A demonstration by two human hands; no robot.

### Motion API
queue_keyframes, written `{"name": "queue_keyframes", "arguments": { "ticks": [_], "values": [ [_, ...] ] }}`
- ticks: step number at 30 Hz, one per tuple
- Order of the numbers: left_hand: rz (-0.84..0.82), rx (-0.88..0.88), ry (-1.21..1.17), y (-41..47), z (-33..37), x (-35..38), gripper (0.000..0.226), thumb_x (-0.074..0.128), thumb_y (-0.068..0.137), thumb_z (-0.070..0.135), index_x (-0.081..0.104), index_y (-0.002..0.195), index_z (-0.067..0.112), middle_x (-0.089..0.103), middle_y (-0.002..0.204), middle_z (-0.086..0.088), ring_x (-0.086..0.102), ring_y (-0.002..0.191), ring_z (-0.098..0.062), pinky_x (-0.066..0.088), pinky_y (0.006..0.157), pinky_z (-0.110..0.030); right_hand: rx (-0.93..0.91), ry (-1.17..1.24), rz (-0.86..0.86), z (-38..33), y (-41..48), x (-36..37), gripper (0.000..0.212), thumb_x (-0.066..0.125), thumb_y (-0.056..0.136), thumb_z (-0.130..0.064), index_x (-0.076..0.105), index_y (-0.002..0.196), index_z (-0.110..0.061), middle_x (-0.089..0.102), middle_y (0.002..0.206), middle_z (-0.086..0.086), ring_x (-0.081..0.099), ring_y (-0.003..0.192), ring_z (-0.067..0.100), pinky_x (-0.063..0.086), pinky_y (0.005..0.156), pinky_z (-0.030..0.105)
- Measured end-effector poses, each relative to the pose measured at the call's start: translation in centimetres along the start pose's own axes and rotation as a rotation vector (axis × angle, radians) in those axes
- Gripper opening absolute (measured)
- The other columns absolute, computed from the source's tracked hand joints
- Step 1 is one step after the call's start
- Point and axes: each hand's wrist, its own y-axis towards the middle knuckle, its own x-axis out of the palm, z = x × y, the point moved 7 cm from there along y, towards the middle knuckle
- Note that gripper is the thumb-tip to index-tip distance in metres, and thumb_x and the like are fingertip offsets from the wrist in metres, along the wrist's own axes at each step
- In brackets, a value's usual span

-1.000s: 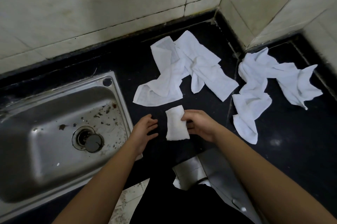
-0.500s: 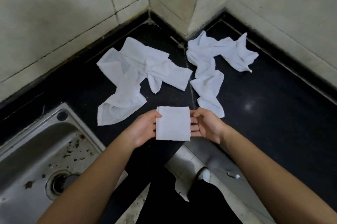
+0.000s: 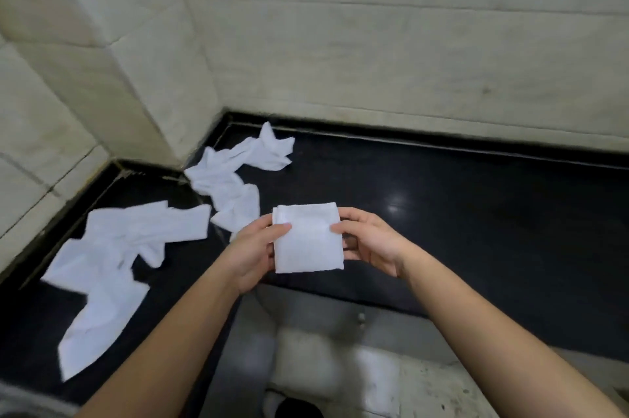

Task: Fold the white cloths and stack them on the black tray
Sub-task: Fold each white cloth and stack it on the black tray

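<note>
Pale tiled walls (image 3: 374, 43) meet at a jutting corner above a glossy black tabletop (image 3: 476, 213); light glints off it. Grimy floor (image 3: 391, 383) below.

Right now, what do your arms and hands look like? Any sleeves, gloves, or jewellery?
The left forearm and right forearm are bare to the frame's edge, with no sleeves in view. The left hand and right hand wear no gloves. No watch, band or ring shows on the parts visible, and no markings stand out.
</note>
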Motion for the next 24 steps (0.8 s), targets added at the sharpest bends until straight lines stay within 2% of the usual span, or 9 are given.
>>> {"name": "queue_keyframes", "arguments": {
  "ticks": [6,13,19,20,22,24],
  "values": [
    [-0.15,0.019,0.133,0.2,-2.2,20.4,0.027,0.06,0.096,0.016,0.065,0.121,0.008,0.071,0.117,-0.013,0.069,0.108,-0.029,0.056,0.085,-0.045,-0.159,0.082,0.233,0.6,-14.5,-16.7,0.031,0.061,0.094,-0.009,0.066,0.122,-0.021,0.076,0.103,0.003,0.072,0.085,0.018,0.057,0.077,0.034],
    [-0.469,-0.034,0.326,-1.3,-5.9,44.1,0.029,0.063,0.093,0.011,0.065,0.122,0.008,0.071,0.117,-0.014,0.066,0.11,-0.035,0.055,0.091,-0.051,-0.242,0.219,0.554,4.1,-31.4,-34.0,0.032,0.061,0.093,-0.011,0.067,0.122,-0.024,0.075,0.11,0.007,0.071,0.093,0.023,0.057,0.079,0.038],
    [-0.671,-0.052,0.39,-1.0,-8.5,61.5,0.03,0.061,0.091,0.005,0.066,0.121,0.007,0.071,0.116,-0.015,0.07,0.096,-0.029,0.058,0.07,-0.039,-0.31,0.296,0.779,5.7,-41.9,-45.9,0.03,0.061,0.094,-0.011,0.067,0.12,-0.024,0.076,0.109,0.007,0.072,0.095,0.024,0.057,0.092,0.044],
    [-0.699,-0.043,0.388,-0.9,-8.5,64.0,0.029,0.061,0.091,0.006,0.067,0.12,0.007,0.072,0.114,-0.015,0.07,0.092,-0.027,0.057,0.068,-0.038,-0.319,0.295,0.81,5.6,-43.2,-47.8,0.03,0.061,0.094,-0.012,0.066,0.121,-0.024,0.076,0.109,0.007,0.072,0.095,0.024,0.057,0.091,0.044],
    [-0.745,-0.038,0.382,-0.2,-9.1,69.6,0.028,0.062,0.091,0.007,0.068,0.118,0.009,0.073,0.112,-0.014,0.07,0.092,-0.027,0.057,0.074,-0.04,-0.34,0.295,0.874,5.0,-46.0,-52.1,0.029,0.06,0.095,-0.011,0.067,0.121,-0.022,0.076,0.109,0.007,0.072,0.091,0.022,0.058,0.087,0.042],
    [-0.785,-0.031,0.361,0.8,-9.4,74.8,0.028,0.063,0.091,0.007,0.067,0.118,0.008,0.073,0.112,-0.014,0.07,0.093,-0.027,0.057,0.079,-0.042,-0.356,0.297,0.923,4.2,-48.4,-56.3,0.028,0.059,0.096,-0.01,0.068,0.12,-0.021,0.076,0.106,0.006,0.072,0.083,0.018,0.059,0.074,0.035]
  ]
}}
